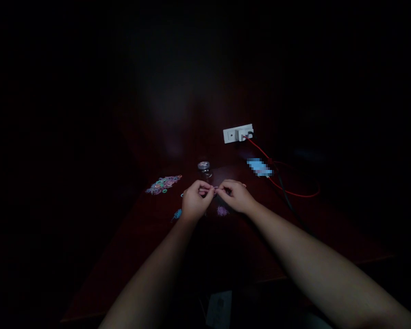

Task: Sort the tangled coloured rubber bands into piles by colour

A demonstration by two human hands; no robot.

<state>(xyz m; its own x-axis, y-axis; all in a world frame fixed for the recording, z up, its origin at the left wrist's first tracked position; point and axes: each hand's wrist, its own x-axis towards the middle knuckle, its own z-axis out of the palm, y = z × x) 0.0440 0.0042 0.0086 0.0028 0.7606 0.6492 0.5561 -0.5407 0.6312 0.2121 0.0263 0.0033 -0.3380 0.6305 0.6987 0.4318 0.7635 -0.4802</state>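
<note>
My left hand (196,200) and my right hand (235,195) meet over the dark red table, fingertips pinched close together. Between them shows a small pinkish-purple elastic band (215,188), partly hidden by the fingers. Left of the hands lies a loose pile of small coloured elastic bands (162,184). A blue bunch of bands (177,214) sits beside my left wrist, and a purple bunch (222,210) lies just below my right hand. Behind the hands stands a small clear jar with a lid (204,168).
A white power socket (238,133) at the back holds plugs with a red cable (294,195) and a black cable (287,196) running right. A blurred bright blue object (259,167) lies near the cables. Below the table edge, a pale sheet (219,308) shows. The surroundings are very dark.
</note>
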